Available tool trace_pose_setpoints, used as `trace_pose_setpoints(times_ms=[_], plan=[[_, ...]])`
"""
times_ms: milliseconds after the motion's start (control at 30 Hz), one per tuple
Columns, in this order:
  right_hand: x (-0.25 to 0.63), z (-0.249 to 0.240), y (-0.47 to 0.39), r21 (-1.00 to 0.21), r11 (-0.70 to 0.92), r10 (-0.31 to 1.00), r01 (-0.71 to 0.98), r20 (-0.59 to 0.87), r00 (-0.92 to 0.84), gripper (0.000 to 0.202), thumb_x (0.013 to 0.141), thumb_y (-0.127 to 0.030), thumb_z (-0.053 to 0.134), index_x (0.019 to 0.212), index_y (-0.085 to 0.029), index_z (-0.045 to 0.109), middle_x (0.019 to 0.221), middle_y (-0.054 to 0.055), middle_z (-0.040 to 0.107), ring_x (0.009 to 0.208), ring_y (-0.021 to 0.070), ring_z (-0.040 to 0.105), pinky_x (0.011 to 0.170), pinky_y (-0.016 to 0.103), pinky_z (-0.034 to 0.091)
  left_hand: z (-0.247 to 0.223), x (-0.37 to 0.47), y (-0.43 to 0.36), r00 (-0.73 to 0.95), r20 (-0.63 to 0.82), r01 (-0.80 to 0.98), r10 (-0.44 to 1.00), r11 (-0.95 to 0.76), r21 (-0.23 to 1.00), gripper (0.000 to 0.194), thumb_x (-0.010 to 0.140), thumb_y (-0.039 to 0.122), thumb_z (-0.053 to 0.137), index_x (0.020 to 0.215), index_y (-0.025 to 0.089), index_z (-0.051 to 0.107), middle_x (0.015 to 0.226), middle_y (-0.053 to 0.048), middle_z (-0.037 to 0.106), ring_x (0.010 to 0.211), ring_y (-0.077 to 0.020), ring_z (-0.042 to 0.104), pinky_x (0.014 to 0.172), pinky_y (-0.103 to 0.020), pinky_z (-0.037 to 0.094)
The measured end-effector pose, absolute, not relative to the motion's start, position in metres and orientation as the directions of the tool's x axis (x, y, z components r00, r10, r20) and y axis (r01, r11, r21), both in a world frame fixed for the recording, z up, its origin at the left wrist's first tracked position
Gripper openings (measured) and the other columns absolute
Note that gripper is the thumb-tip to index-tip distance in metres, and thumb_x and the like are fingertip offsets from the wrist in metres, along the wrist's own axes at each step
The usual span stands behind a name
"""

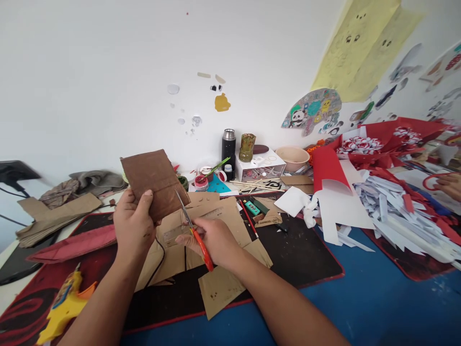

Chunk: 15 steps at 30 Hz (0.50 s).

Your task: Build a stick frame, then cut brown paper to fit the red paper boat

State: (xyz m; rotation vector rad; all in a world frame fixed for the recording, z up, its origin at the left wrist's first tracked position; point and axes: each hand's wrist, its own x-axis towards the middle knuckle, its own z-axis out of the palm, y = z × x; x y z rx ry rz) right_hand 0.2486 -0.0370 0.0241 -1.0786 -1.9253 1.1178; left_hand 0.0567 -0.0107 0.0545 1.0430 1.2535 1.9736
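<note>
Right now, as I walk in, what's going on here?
A person's left hand holds a brown cardboard piece, while the right hand grips red-handled scissors, their blades at the piece's right edge. Loose cardboard lies on a dark mat, with a yellow glue gun to the left. Another person's hand shows far right.

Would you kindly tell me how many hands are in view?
3: the left hand gripping brown cardboard, the right hand holding scissors, and a co-worker's hand at the right edge.
</note>
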Motion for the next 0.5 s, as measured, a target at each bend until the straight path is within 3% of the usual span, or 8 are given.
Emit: trace_pose_setpoints(times_ms=[133, 233, 500], plan=[[0.2483, 0.0215, -0.0383, -0.929, 0.216, 0.901, 0.302, 0.070, -0.428, 0.042, 0.094, -0.064, 0.082, 0.098, -0.022, 0.079, 0.068, -0.001, 0.070, 0.058, 0.0156, 0.060, 0.057, 0.026, 0.041, 0.0582, 0.0619, -0.0122, -0.546, 0.239, -0.095, 0.803, -0.344, 0.934, 0.031, 0.078, 0.041, 0.089, 0.094, 0.026, 0.067, 0.089, -0.001, 0.068, 0.048, -0.0102, 0.050, 0.031, -0.020, 0.032], [0.2488, 0.0203, -0.0382, -0.940, 0.211, 0.909, 0.269, 0.087, -0.408, 0.044, 0.098, -0.064, 0.076, 0.090, -0.021, 0.076, 0.063, -0.003, 0.063, 0.055, 0.0137, 0.054, 0.055, 0.026, 0.038, 0.0557, 0.0622, -0.0125, -0.544, 0.253, -0.060, 0.800, -0.337, 0.940, 0.028, 0.082, 0.042, 0.086, 0.094, 0.026, 0.066, 0.083, 0.002, 0.065, 0.044, -0.0088, 0.045, 0.032, -0.021, 0.034], [0.2486, 0.0207, -0.0381, -0.903, 0.280, 0.924, 0.325, 0.162, -0.346, 0.049, 0.100, -0.055, 0.071, 0.069, -0.022, 0.051, 0.058, -0.006, 0.046, 0.057, 0.0114, 0.039, 0.058, 0.027, 0.028, 0.0516, 0.0649, -0.0122, -0.542, 0.263, -0.070, 0.798, -0.355, 0.932, 0.029, 0.081, 0.042, 0.086, 0.091, 0.025, 0.065, 0.078, 0.004, 0.059, 0.045, -0.0085, 0.044, 0.033, -0.021, 0.032]])
